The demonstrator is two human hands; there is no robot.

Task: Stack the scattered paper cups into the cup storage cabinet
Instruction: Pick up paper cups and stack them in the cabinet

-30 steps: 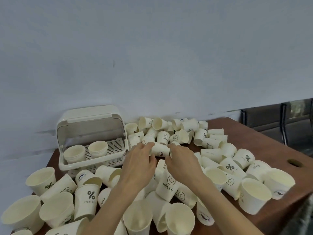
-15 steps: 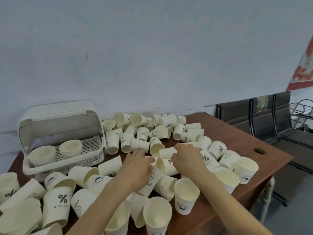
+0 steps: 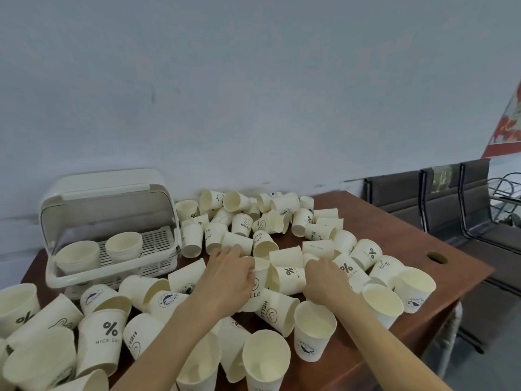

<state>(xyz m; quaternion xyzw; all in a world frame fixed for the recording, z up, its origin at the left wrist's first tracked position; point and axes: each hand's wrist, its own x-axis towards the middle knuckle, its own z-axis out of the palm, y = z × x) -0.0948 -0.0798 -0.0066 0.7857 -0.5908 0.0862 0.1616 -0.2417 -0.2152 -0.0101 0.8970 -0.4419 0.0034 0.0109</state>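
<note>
The scattered paper cups [image 3: 287, 275] lie all over the brown table [image 3: 456, 266], most of them tipped on their sides or standing loose, and both hands are down in the middle of the heap. Just under the left hand [image 3: 229, 280] the fingers curl round the rim of a cup printed HELLO [image 3: 258, 283], gripping it; immediately right of those fingertips lies a tipped cup marked with a percent sign [image 3: 290, 276], and the right hand [image 3: 325, 280] has its fingers bent over the far end of that cup, apparently gripping it, though the fingertips are hidden behind the knuckles. Up and to the left of the left fingers, past a few more loose cups, stands the cup storage cabinet [image 3: 112, 221] with its lid raised; on its slatted tray sit two short nested stacks [image 3: 124, 246]. By that showing the job is barely started: only those two stacks are stowed, while dozens of cups around and beyond both hands have yet to be nested and carried over.
</note>
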